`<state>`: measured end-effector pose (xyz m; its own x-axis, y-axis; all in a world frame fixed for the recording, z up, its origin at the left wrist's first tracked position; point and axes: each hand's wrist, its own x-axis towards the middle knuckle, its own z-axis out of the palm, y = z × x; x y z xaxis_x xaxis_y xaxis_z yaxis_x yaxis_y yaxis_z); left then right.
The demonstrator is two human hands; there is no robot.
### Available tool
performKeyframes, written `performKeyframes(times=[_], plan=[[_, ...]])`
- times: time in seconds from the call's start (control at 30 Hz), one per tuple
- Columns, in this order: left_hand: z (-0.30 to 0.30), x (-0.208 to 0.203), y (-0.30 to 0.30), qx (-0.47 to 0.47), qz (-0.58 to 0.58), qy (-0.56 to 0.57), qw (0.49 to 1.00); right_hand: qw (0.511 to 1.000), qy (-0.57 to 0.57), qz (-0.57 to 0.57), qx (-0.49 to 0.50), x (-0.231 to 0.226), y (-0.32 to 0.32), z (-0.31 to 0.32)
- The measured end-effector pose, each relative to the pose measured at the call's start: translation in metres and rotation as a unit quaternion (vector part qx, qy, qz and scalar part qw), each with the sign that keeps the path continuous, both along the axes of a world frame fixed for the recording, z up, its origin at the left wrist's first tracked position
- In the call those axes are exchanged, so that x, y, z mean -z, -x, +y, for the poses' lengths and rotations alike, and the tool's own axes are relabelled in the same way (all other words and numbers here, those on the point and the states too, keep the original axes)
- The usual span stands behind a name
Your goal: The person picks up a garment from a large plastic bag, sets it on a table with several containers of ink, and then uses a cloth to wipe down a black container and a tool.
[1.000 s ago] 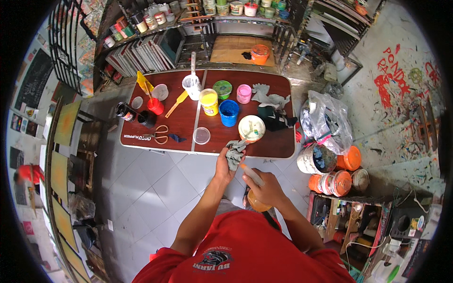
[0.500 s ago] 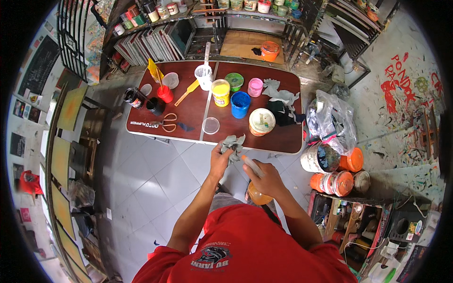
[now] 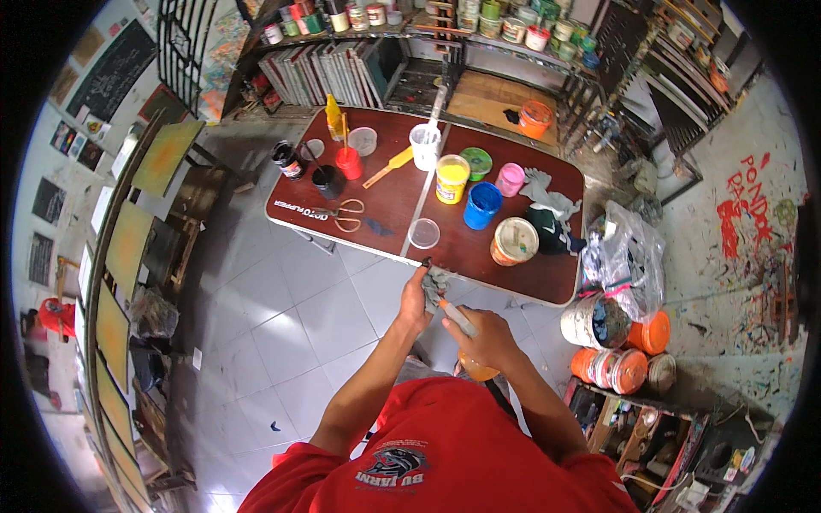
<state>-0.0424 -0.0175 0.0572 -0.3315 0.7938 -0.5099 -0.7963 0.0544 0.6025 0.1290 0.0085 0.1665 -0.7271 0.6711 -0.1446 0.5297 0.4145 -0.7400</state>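
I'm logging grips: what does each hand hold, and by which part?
Left hand: a grey rag, by its left side. Right hand: a spray bottle, by its neck.

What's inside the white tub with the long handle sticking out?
A pale long-handled tool stands in the white tub, handle rising past the rim. Its lower end is hidden by the tub's wall; I can't tell how full it is.

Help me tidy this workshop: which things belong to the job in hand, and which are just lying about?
Seemingly in use:
gray cloth, in the left grip
spray bottle with orange liquid, in the right grip

Apparently just lying about:
scissors
clear round lid
flat yellow tool
clear plastic bag
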Motion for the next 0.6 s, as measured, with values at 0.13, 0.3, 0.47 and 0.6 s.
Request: performKeyframes(times=[0.13, 0.3, 0.47, 0.6], plan=[[-0.007, 0.005, 0.003, -0.015, -0.008, 0.004, 1.0, 0.998, -0.061, -0.008, -0.029, 0.023, 0.005, 0.002], [-0.013, -0.007, 0.006, -0.034, 0.01, 0.0, 0.999, 0.996, -0.078, 0.019, -0.042, 0.027, 0.007, 0.004], [-0.012, -0.001, 0.001, -0.08, 0.022, 0.012, 0.996, 0.993, -0.098, 0.01, -0.072, 0.033, 0.006, 0.01], [-0.004, 0.014, 0.004, -0.038, 0.02, 0.056, 0.997, 0.993, -0.098, 0.022, -0.07, 0.027, 0.006, 0.013]])
